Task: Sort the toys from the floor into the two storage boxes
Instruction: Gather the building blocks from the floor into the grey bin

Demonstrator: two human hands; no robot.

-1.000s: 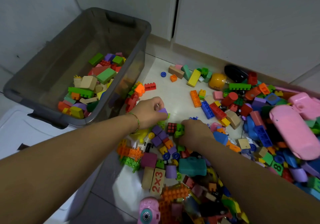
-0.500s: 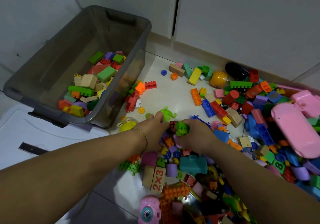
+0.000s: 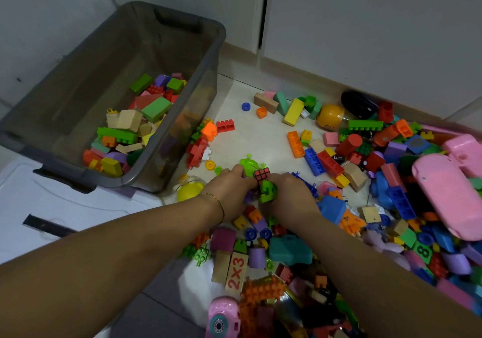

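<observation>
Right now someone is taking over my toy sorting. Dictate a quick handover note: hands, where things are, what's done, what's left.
Left hand: down in the toy pile, fingers against a small puzzle cube; grip unclear.
Right hand: holds a green block.
Grey storage box: on the left, with some blocks at its near end.
Left to do: most toys lie on the floor. A second box is not clearly in view.

The single head camera is looking steeply down and forward, hovering close above the floor (image 3: pixel 250 139), facing white panels (image 3: pixel 365 24).
</observation>
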